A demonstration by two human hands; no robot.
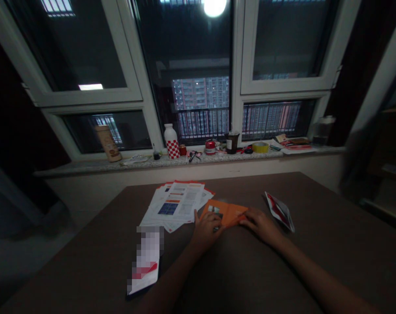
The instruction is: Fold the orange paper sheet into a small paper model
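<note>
An orange leaflet (231, 213) with a centre crease and a small picture on its left half lies on the dark table. My left hand (207, 230) rests over its lower left part, fingers laid on the paper and the thumb stretched away. At the leaflet's right edge, my right hand (257, 221) has its fingers closed on the border. A fanned stack of printed sheets (184, 200) with red edges lies just left and behind. To the right of my right hand is a folded red and white leaflet (279, 211), partly standing open.
A phone-like flat object (146, 266), its top blurred out, lies at the table's (96, 253) left front. On the windowsill stand a checked bottle (172, 144), a tan tumbler (108, 144), a dark cup (232, 143), yellow tape (260, 147) and several small items.
</note>
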